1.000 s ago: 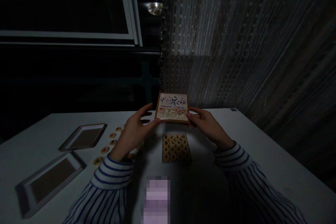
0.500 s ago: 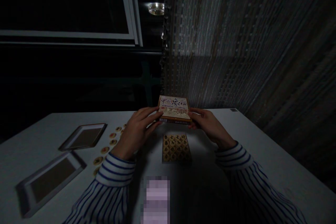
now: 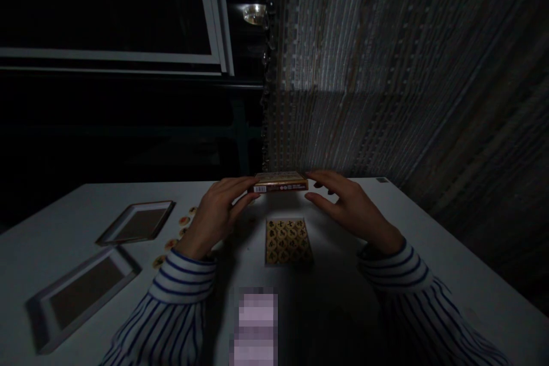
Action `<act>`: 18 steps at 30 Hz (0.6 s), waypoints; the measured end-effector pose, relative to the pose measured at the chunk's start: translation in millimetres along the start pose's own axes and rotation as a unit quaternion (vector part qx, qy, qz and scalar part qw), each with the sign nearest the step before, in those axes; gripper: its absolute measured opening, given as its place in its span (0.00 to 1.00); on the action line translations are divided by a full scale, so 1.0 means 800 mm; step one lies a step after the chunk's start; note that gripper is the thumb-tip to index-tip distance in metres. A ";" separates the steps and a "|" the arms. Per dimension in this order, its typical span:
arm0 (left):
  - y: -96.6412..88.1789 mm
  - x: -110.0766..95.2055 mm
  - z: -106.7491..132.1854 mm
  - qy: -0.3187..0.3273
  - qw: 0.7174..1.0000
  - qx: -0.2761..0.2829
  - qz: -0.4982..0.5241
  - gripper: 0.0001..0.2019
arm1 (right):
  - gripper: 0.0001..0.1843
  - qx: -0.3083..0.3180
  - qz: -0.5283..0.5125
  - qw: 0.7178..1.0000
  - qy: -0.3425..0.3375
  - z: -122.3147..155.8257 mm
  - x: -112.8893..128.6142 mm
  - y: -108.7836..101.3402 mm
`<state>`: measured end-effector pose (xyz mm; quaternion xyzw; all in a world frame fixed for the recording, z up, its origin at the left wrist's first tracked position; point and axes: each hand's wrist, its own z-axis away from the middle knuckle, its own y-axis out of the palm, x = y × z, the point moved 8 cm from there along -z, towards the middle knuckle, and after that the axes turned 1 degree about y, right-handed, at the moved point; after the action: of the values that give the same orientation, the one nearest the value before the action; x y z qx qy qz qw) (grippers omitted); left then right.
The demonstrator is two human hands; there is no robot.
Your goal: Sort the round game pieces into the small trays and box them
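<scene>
My left hand [image 3: 214,211] grips the left end of a flat Chinese chess box [image 3: 281,185], fingers above and thumb below. The box is held level above the table, its printed side edge with a barcode facing me. At its right end is my right hand [image 3: 354,206], thumb and fingers spread apart. The right fingertips are close to the box's far right corner; whether they touch it I cannot tell. Below the box, a square set of round Chinese chess pieces [image 3: 288,240] lies on the table, packed in rows. Several loose pieces [image 3: 171,244] lie partly hidden behind my left wrist.
On the left of the white table [image 3: 429,251] lie an open shallow box half [image 3: 143,224] and, nearer me, a second one [image 3: 88,291]. A bead-string curtain [image 3: 343,68] hangs beyond the table at the right. A blurred-out patch [image 3: 256,326] covers the front middle.
The box has tipped from showing its printed top to nearly edge-on and sits slightly farther left. My right hand has come off its right side, with the fingers spreading.
</scene>
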<state>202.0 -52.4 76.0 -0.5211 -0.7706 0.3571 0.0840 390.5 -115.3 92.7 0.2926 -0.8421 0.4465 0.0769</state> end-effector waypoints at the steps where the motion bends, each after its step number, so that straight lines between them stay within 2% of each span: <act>1: 0.000 0.000 0.000 -0.004 1.000 0.005 0.006 0.16 | 0.20 0.005 0.007 1.000 -0.012 0.000 0.004 0.001; 5: 0.003 0.000 -0.001 -0.025 0.999 0.018 0.034 0.16 | 0.18 0.008 0.016 1.000 -0.024 0.000 0.006 0.003; 8: 0.005 0.004 0.000 -0.061 0.996 0.007 0.059 0.17 | 0.17 0.004 0.014 1.000 -0.025 0.000 0.005 0.000; 13: 0.009 0.012 0.002 -0.118 0.989 -0.015 0.090 0.17 | 0.16 0.014 0.023 1.000 -0.005 -0.001 0.000 0.000; 18: 0.019 0.021 0.006 -0.168 0.977 -0.007 0.132 0.18 | 0.16 0.031 0.021 0.999 0.016 -0.003 -0.012 0.008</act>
<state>203.6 -36.7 58.5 -0.5510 -0.7010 0.4419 -0.0985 394.1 -106.6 85.9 0.2702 -0.8323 0.4787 0.0717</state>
